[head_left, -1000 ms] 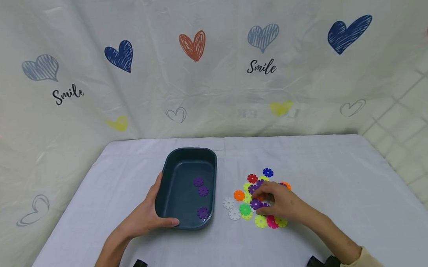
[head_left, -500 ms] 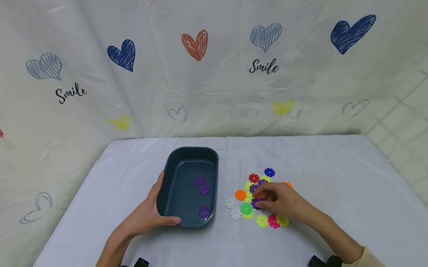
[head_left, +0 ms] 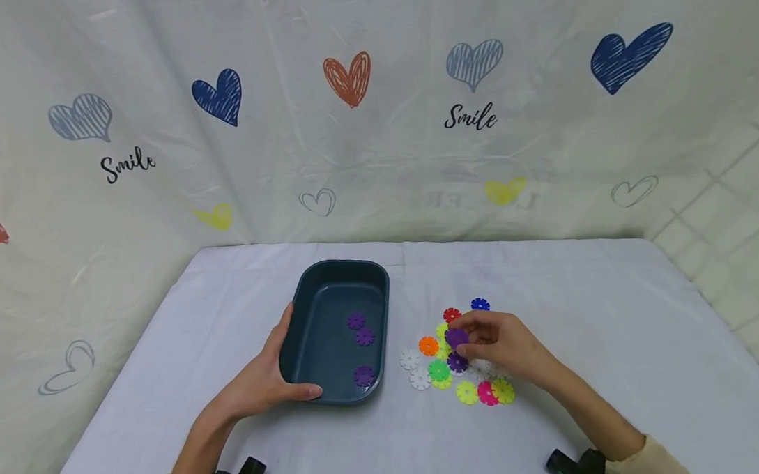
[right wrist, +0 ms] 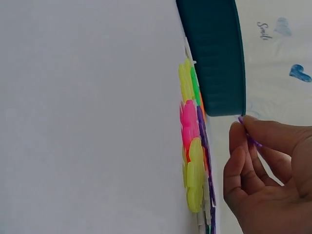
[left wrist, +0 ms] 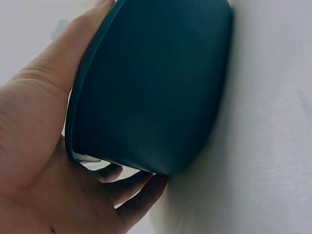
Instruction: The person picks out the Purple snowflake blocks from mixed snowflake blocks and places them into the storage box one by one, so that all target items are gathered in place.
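A dark teal rectangular tray [head_left: 320,323] stands left of centre on the table, with 3 purple snowflake discs [head_left: 363,376] lying along its right side. My left hand [head_left: 259,381] grips the tray's near left corner, thumb over the near rim and fingers along the left wall. Over the pile of coloured discs, my right hand [head_left: 502,341] pinches a purple snowflake disc [head_left: 456,338] between thumb and fingertips. In the right wrist view that disc [right wrist: 253,141] shows edge-on, raised off the pile. Another purple disc [head_left: 457,362] lies just below it. Part of the pile is hidden behind the right hand.
Loose discs lie right of the tray: white [head_left: 420,379], green [head_left: 438,370], orange [head_left: 428,345], pink [head_left: 487,393], yellow [head_left: 466,392], red [head_left: 452,315] and blue [head_left: 480,304]. A white cloth [head_left: 608,313] covers the table. Behind it hangs a heart-printed curtain [head_left: 402,152].
My right hand has risen slightly from the pile, lifting a purple disc in its fingertips. The left hand keeps its grip on the tray. The head view has shifted a little.
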The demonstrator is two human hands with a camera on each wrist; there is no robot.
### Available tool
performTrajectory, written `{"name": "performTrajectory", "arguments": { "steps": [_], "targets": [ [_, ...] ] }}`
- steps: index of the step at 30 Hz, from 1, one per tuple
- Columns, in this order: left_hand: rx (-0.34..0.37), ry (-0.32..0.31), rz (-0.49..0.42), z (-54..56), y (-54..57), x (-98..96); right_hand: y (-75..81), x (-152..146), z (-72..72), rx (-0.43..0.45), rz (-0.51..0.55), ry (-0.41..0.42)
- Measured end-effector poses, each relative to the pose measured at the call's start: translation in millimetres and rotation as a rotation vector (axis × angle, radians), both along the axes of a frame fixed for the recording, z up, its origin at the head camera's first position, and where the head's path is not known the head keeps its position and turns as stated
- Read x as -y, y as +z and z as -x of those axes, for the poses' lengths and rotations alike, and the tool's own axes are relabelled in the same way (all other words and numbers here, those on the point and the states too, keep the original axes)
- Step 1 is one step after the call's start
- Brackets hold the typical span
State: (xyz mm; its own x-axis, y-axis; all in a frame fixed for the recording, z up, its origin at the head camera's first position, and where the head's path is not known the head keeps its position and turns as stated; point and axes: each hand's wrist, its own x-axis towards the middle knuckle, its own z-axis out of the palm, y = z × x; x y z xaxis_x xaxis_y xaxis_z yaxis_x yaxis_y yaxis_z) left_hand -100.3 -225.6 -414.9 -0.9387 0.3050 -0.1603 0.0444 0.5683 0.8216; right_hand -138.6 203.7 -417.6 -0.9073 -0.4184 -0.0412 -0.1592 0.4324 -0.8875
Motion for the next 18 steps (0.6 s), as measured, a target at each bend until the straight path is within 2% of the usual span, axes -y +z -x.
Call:
{"name": "performTrajectory", "arguments": {
  "steps": [4,10,18],
  "targets": [
    [0.004,0.001,-0.003,0.0,0.4,-0.2,-1.3,1.1,2.1,0.035,0.036,-0.021],
    [0.008,0.005,-0.003,-1.3,0.0,0.2,-2.9,3.3,5.5,0.069,0.019,-0.034],
    [-0.002,0.002,0.001,-1.5,-0.5,-0.5,-4.9,3.3,8.3,0.124,0.026,-0.018]
  ]
}}
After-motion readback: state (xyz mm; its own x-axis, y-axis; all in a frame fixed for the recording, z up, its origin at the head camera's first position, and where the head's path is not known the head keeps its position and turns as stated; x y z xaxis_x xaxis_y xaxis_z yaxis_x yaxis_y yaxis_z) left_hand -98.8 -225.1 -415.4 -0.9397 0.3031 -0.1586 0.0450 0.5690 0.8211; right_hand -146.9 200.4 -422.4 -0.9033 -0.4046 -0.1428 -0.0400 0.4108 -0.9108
